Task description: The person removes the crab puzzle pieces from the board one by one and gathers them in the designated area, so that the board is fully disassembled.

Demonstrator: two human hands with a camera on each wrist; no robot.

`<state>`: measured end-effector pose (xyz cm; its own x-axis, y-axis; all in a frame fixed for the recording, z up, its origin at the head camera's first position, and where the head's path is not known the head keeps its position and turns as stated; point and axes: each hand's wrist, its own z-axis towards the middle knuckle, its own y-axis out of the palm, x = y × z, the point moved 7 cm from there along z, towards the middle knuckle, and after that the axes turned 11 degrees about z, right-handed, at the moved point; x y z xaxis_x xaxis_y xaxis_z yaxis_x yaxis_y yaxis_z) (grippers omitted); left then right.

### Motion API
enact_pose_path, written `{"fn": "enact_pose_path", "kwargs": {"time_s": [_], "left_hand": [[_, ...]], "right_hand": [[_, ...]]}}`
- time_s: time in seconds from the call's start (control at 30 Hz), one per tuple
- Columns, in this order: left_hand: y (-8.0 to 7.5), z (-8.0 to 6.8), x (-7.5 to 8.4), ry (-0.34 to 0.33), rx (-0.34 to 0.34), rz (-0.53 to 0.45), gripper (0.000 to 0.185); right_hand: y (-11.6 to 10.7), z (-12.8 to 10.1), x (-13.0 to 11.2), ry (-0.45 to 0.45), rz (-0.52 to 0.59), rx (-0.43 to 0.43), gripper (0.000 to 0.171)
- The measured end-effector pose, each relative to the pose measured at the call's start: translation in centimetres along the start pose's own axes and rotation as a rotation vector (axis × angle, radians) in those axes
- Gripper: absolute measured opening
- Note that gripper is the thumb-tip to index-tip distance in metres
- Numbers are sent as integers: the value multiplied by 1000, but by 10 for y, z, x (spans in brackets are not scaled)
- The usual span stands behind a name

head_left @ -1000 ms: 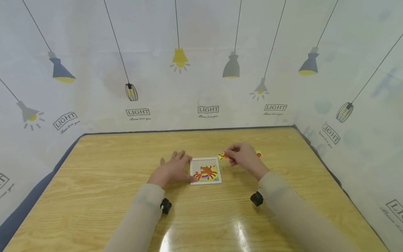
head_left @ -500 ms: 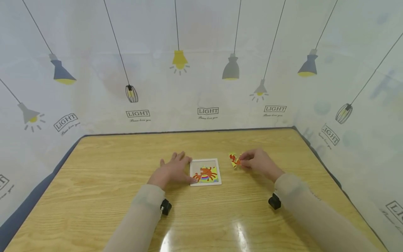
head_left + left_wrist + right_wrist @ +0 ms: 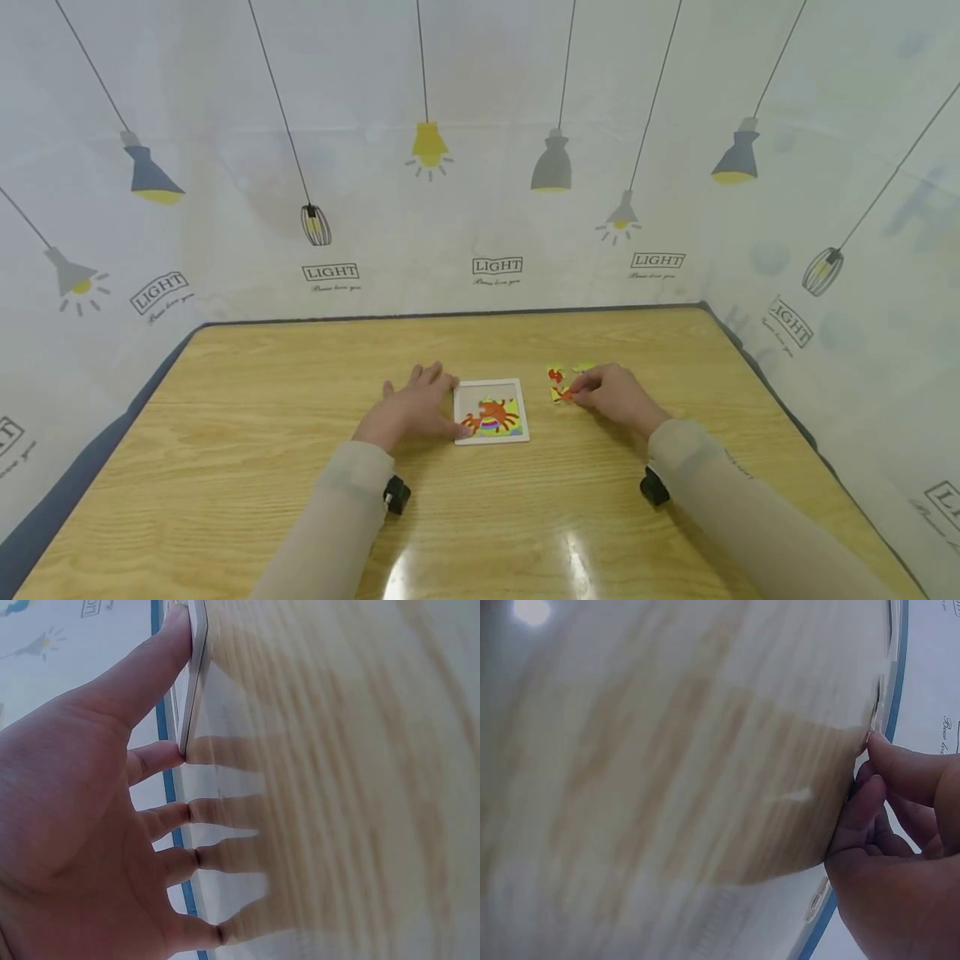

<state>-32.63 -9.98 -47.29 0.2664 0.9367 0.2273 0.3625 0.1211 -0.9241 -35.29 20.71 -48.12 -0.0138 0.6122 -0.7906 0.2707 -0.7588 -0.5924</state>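
A white-framed puzzle board lies on the table, its lower part filled with orange crab pieces and its upper part showing bare grey. My left hand is spread at its left side, the thumb on the lower left corner and the index finger at the upper left one. In the left wrist view, the board's edge meets thumb and index finger. To the board's right, my right hand pinches an orange-and-yellow puzzle piece low at the table. The right wrist view shows that piece only edge-on at the fingertips.
Just behind the held piece lie a red-and-yellow puzzle piece and another yellowish piece, partly behind the right hand. A wooden table spreads all round, with a lamp-printed wall covering along its far edge and sides.
My right hand has moved right, away from the board, bringing the pinched piece down beside the other loose pieces, then slightly nearer to me. The left hand has stayed at the board.
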Motion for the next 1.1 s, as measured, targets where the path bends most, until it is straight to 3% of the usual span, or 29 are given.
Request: {"fn": "enact_pose_path", "kwargs": {"time_s": [0.4, 0.5, 0.63, 0.73, 1.1], "left_hand": [[-1, 0, -2, 4, 5, -1, 97], [8, 10, -9, 10, 12, -6, 103], [7, 9, -8, 15, 18, -1, 103], [-2, -2, -1, 8, 11, -1, 98], [1, -2, -1, 8, 12, 19, 95]], "right_hand": [[0, 2, 1, 11, -10, 5, 16], [2, 2, 1, 17, -11, 3, 16], [2, 1, 0, 22, -14, 8, 16], [1, -1, -3, 25, -11, 12, 16], [-3, 2, 0, 36, -15, -20, 19]]}}
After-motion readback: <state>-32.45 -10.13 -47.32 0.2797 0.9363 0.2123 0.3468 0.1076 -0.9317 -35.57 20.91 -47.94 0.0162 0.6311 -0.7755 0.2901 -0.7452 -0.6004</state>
